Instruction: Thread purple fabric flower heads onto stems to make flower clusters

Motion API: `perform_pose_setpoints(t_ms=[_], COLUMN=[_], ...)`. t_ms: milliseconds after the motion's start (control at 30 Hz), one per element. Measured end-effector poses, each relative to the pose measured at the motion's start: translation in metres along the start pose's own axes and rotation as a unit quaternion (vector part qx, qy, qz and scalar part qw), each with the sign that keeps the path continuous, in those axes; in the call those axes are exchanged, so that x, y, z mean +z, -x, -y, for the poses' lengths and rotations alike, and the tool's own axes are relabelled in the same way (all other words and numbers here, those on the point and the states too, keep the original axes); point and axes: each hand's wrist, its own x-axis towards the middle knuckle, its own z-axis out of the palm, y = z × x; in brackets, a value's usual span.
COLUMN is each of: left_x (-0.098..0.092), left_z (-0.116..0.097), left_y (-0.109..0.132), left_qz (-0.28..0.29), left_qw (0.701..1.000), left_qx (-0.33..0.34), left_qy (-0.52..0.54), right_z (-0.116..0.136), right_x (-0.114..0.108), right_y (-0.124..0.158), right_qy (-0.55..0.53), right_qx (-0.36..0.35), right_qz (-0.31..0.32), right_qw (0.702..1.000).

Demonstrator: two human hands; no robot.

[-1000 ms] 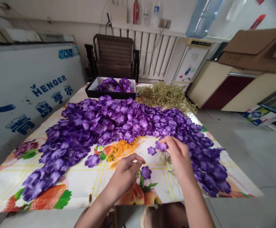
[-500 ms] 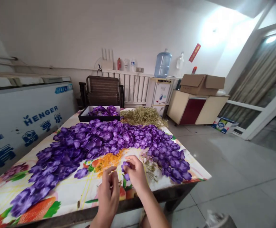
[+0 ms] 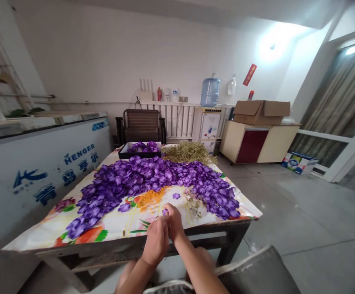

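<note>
My left hand (image 3: pixel 157 239) and my right hand (image 3: pixel 174 222) meet at the table's near edge, fingers closed and touching. A small purple petal (image 3: pixel 165 212) shows at the fingertips of my right hand. What my left fingers pinch is hidden. Beyond the hands, a wide heap of purple petals (image 3: pixel 140 175) curves across the patterned tablecloth (image 3: pixel 113 222). Orange bits (image 3: pixel 149 200) lie inside the curve, and a single purple petal (image 3: pixel 176 196) rests on the cloth beside them. Thin dry stems (image 3: pixel 195 206) lie to the right.
A black-rimmed box (image 3: pixel 140 155) with purple flowers stands at the table's far side, beside a pile of dry greenish stems (image 3: pixel 189 152). Behind it is a dark chair (image 3: pixel 142 124). A white freezer (image 3: pixel 49 167) stands left; a cabinet (image 3: pixel 251 143) is at the right.
My hands have come together and my right fingers have closed in on my left. One purple petal now lies alone on the cloth, beyond the hands. The view has shifted left and back.
</note>
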Motion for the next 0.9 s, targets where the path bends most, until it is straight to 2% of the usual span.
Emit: perform_pose_setpoints(t_ms=[200, 533, 733, 900], left_x=[-0.013, -0.010, -0.022, -0.028], left_z=[0.007, 0.020, 0.017, 0.014], left_y=[0.014, 0.028, 0.035, 0.053], left_qz=[0.094, 0.217, 0.279, 0.350], left_qw=[0.992, 0.948, 0.925, 0.907], left_qx=[0.021, -0.086, -0.072, -0.033], left_qy=[-0.081, -0.218, -0.249, -0.231], right_z=[0.002, -0.006, -0.003, 0.000], right_x=[0.017, 0.023, 0.027, 0.028], right_y=[0.018, 0.018, 0.017, 0.017], right_qy=[0.104, 0.251, 0.296, 0.318], right_qx=[-0.067, -0.092, -0.065, -0.058], right_qz=[-0.002, -0.028, -0.043, -0.045], right_qw=[0.992, 0.963, 0.952, 0.945])
